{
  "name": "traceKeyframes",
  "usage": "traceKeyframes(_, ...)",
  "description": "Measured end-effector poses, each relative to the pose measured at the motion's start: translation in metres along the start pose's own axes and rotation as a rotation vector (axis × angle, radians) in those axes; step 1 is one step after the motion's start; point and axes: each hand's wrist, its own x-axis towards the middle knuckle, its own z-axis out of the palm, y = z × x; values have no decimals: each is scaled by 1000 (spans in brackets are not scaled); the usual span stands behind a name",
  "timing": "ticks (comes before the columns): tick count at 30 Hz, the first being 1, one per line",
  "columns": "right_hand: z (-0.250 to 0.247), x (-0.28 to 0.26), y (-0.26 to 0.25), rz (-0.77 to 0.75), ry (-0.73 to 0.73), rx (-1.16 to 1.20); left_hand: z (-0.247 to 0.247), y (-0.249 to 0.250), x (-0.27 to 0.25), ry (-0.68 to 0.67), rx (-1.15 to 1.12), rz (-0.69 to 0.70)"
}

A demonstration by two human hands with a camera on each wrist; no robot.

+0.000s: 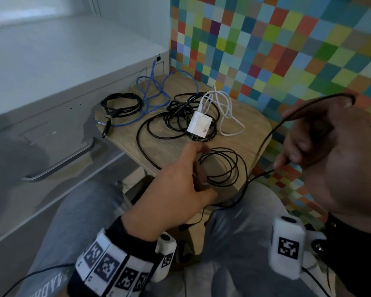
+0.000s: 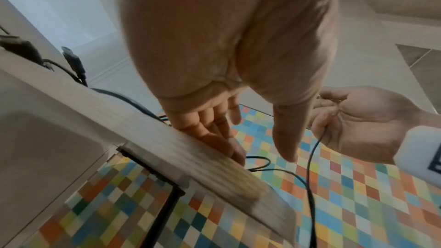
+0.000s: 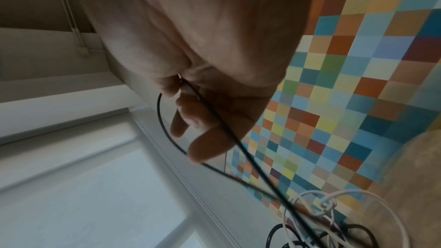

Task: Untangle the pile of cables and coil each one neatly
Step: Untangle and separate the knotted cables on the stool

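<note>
A small wooden table [image 1: 169, 151] carries the cables. Near its front edge lies a small coil of thin black cable [image 1: 223, 166]. My left hand [image 1: 191, 170] reaches to the coil's left edge with its fingers [image 2: 214, 135] fairly straight and the thumb apart. My right hand [image 1: 308, 146], raised at the right, pinches a thin black cable [image 1: 263, 144] that loops over its fingers [image 3: 203, 120] and hangs down past the table edge. Farther back lie a white charger [image 1: 198, 126] on a black tangle [image 1: 178, 112], a white cable [image 1: 226, 108], a blue cable [image 1: 152, 93] and a coiled black cable [image 1: 120, 103].
A white drawer unit with a bar handle [image 1: 58, 163] stands close on the left. A many-coloured chequered surface [image 1: 266, 50] rises behind and to the right of the table. My knees in grey trousers [image 1: 84, 211] sit under the table's front edge.
</note>
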Motion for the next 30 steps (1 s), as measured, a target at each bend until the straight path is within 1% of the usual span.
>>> traceKeyframes(2,5,-4,-2,14,-45,-4,4,4,-1,-34,21,16)
traceKeyframes(4,12,-9,-3,10,-86,-47,9,6,-3,-71,134,40)
traceKeyframes(6,15,-11,-2,-34,-87,-159,14,8,-4,-77,253,63)
traceKeyframes(8,16,-9,-1,-66,-69,-235,17,10,-4,-71,289,72)
traceKeyframes(9,15,-8,0,-57,-59,-238,19,11,-4,-63,287,74)
traceKeyframes(11,14,-6,1,-22,-48,-220,22,12,-4,-32,229,55)
traceKeyframes(14,16,-5,1,12,-61,-134,26,10,-4,22,25,8)
traceKeyframes(17,24,-5,-3,38,-65,2,27,8,-6,3,-66,20)
traceKeyframes(19,31,-5,-6,57,-106,61,27,7,-5,-13,-87,39)
traceKeyframes(21,37,-4,-11,49,-135,102,25,8,-4,-43,-115,22)
traceKeyframes(22,38,-3,-13,41,-125,124,24,7,-4,-62,-135,2)
traceKeyframes(24,37,3,-16,32,-49,177,17,7,-4,-95,-202,-44)
traceKeyframes(26,30,10,-17,14,75,219,6,5,-5,-93,-263,-41)
traceKeyframes(28,18,16,-12,-11,203,214,-9,6,-5,-29,-336,-19)
traceKeyframes(30,6,20,-2,-50,316,109,-25,4,-4,69,-458,-24)
